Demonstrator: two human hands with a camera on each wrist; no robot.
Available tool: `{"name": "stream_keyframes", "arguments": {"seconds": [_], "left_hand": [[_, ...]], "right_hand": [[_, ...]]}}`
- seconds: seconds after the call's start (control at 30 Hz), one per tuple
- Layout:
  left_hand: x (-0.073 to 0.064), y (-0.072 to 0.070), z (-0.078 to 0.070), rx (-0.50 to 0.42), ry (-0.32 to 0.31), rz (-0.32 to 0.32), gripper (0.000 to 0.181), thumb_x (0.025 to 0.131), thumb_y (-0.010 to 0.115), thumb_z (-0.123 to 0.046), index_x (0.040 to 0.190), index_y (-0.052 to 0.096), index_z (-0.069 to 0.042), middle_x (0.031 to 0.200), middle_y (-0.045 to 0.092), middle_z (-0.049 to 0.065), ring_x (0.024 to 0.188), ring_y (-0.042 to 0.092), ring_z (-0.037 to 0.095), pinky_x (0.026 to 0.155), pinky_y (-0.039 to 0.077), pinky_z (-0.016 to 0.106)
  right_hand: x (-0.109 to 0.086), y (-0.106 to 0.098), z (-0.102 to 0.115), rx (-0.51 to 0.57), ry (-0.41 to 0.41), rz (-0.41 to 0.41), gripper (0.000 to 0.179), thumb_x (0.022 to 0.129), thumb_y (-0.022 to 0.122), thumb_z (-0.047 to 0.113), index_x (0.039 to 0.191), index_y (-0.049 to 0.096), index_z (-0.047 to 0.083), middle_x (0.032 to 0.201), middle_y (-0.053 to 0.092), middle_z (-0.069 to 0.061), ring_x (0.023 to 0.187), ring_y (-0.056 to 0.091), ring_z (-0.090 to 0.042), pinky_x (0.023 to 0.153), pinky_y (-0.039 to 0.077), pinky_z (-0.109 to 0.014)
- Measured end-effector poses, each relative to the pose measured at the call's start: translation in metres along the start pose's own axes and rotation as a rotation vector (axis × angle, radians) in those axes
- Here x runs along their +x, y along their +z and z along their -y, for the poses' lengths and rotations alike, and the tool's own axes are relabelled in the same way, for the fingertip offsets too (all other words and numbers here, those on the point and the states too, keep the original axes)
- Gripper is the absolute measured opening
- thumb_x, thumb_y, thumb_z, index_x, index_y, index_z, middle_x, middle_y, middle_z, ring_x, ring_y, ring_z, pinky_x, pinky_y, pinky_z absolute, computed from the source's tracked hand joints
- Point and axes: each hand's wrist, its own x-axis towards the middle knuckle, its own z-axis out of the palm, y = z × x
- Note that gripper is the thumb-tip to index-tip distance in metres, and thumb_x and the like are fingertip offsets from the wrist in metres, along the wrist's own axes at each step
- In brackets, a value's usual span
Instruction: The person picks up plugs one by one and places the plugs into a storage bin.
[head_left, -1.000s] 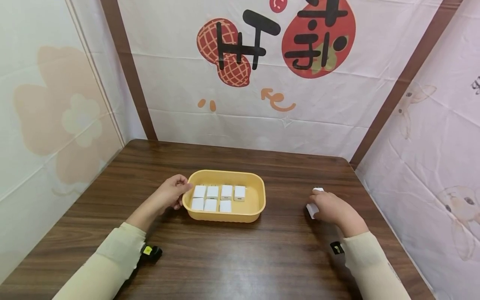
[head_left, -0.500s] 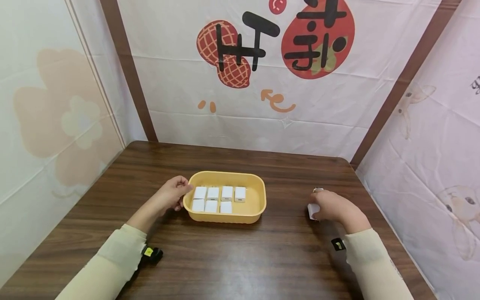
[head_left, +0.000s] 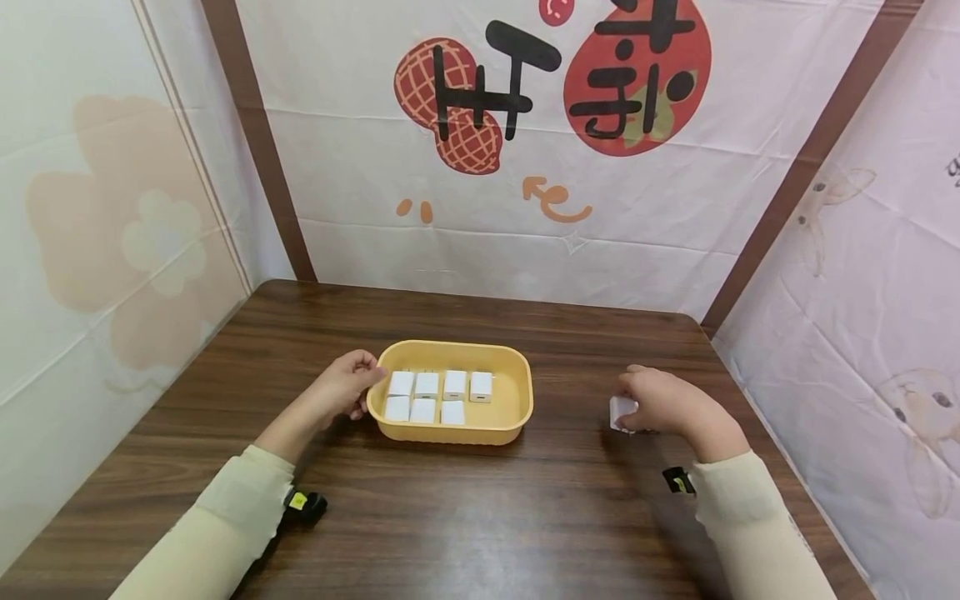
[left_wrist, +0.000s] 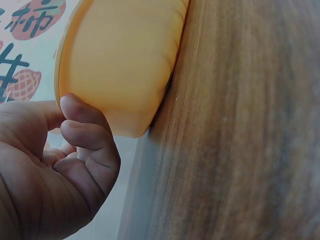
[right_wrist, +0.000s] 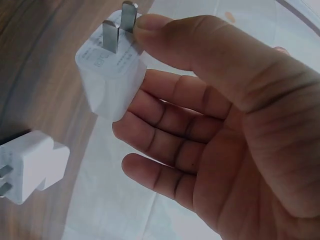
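Observation:
In the head view my left hand pinches the left end of the yellow tray; the left wrist view shows the curled fingers at the tray's rim. Inside the tray, several white charger plugs lie in two rows toward the left. On the right side of the table, my right hand holds another white charger plug between thumb and fingertips, its two metal prongs toward the wrist camera. Two more white plugs lie beside it in the right wrist view, overlapping; my hand hides them in the head view.
The brown wooden table runs back to a printed cloth wall, with cloth on both sides too. Black wrist straps show below both sleeves. The tray's right end has bare floor.
The plug at my right fingers has shifted slightly and turned, and my fingers have closed round it. The plug seen behind my fingers is now hidden. My left hand and the tray stay put.

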Motion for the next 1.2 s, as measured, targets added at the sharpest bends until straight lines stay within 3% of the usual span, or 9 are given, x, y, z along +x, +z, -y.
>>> {"name": "stream_keyframes", "arguments": {"seconds": [0.47,0.93,1.2], "left_hand": [[0.002,0.000,0.001,-0.001,0.003,0.009,0.026,0.107,0.055,-0.025,0.114,0.044,-0.002,0.069,0.052,0.003,0.052,0.050,0.013,0.045,0.044,0.026],[0.000,0.000,0.001,-0.002,0.000,0.006,0.025,0.107,0.055,-0.024,0.113,0.044,-0.003,0.069,0.051,0.003,0.052,0.050,0.014,0.045,0.044,0.026],[-0.002,0.000,0.000,0.009,0.006,0.010,0.025,0.108,0.054,-0.024,0.113,0.043,-0.002,0.069,0.050,0.003,0.052,0.049,0.014,0.046,0.044,0.027]], "right_hand": [[0.010,-0.022,0.035,0.010,-0.032,-0.031,0.034,0.084,0.085,0.026,0.111,0.073,0.009,0.103,0.062,-0.002,0.081,0.058,-0.011,0.073,0.052,-0.032],[0.025,-0.032,0.061,0.035,-0.071,-0.025,0.031,0.084,0.085,0.026,0.108,0.073,0.011,0.100,0.061,0.000,0.083,0.058,-0.011,0.077,0.052,-0.033],[0.035,-0.036,0.078,0.038,-0.134,-0.021,0.028,0.083,0.085,0.025,0.105,0.073,0.012,0.101,0.061,0.000,0.082,0.058,-0.010,0.076,0.053,-0.030]]}}
